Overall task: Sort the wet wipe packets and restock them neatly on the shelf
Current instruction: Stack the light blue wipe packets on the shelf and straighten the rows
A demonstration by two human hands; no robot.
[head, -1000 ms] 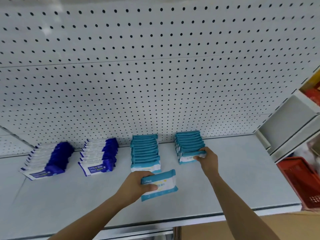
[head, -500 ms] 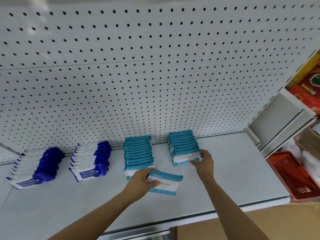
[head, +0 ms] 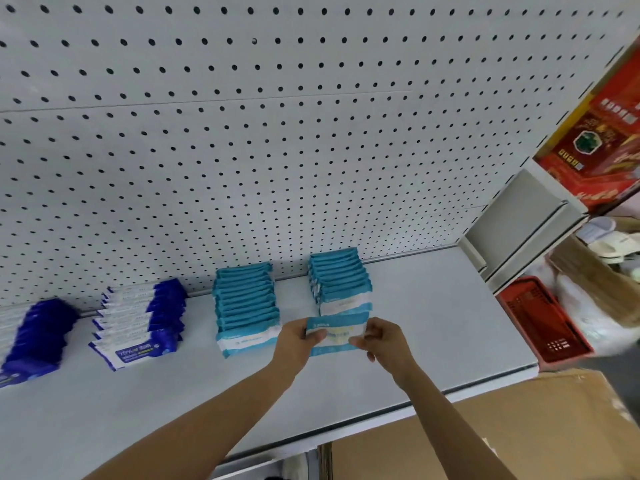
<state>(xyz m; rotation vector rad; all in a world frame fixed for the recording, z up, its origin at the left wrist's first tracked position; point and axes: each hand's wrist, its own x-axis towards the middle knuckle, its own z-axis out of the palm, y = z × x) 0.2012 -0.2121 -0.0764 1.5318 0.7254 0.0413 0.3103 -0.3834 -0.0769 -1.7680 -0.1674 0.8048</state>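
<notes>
Packet (head: 335,336) in teal and white sits between both hands, left hand (head: 298,344) pinching its left short edge, right hand (head: 382,342) pinching the right short edge, fingers curled round the ends, thumbs on the face toward the camera. It's held just in front of the right teal row (head: 341,282), whose front packet is right behind the fingertips; whether the held one already touches the shelf (head: 433,327) I can't tell. Handling guess: light flexible pouch, soft film over a damp wad, so it'll sag or buckle if gripped at one corner and crease if squeezed mid-face. Film looks glossy, probably a bit slick, so end-edge pinch on the sealed seams is the sane grip, two-handed as now keeps it flat and square. Not fragile, but resealable flap on the face shouldn't be dragged. Row beyond the hands leans as a shingled file, soft packs, so pushing the new one in too hard likely fans or topples the stack; seat it upright against the front packet, bottom edge first. Left of the left hand is a second teal row (head: 246,303), further left two dark blue rows (head: 145,317), well apart from the hands. Red basket (head: 543,320) off to the right of the right hand, beyond the shelf end
</notes>
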